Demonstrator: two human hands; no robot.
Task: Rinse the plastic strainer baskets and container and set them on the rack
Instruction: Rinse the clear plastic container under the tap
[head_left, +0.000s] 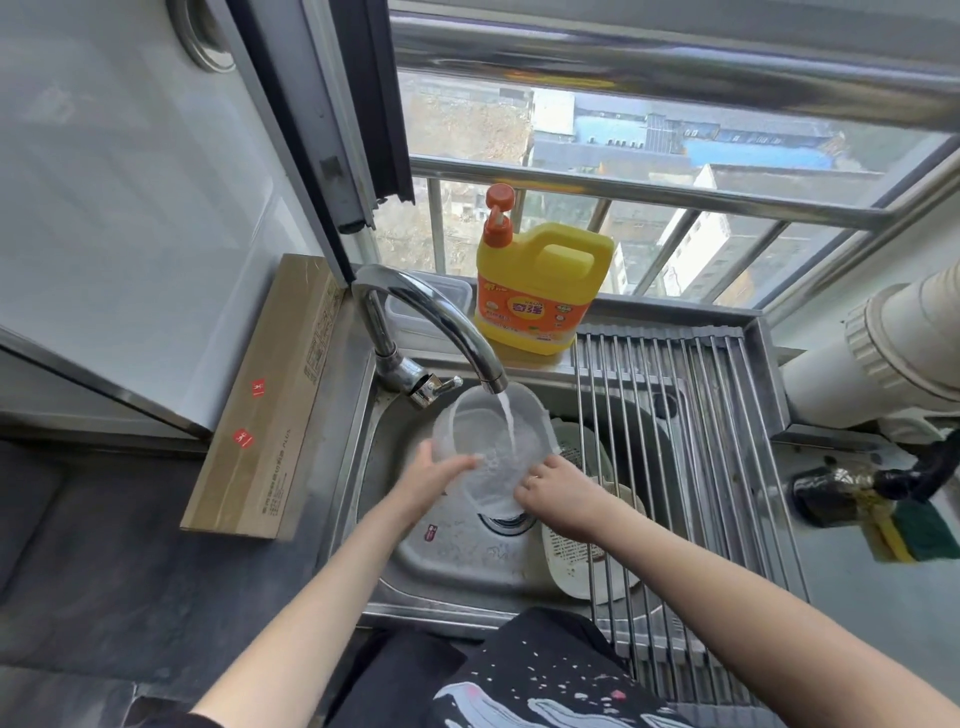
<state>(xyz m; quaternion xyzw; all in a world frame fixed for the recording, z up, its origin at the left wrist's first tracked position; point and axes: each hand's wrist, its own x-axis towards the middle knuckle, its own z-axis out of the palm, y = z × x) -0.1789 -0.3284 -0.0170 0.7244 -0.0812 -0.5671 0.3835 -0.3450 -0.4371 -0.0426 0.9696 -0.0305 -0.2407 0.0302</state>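
A clear plastic container (488, 441) is tilted under the running faucet (441, 332), and water streams into its mouth. My left hand (436, 475) grips its left rim. My right hand (558, 493) holds its lower right side. Pale plastic strainer baskets (576, 561) lie in the sink (415, 566) beneath the rack's left edge, partly hidden by my right arm and the rods. The roll-up metal rack (691, 441) spans the sink's right half with nothing on it.
A yellow detergent jug (540, 291) stands on the ledge behind the sink, next to a clear lidded box (415, 306). A long cardboard box (270, 405) lies left of the sink. A sponge (909, 535) and a white pipe (883, 358) are at the right.
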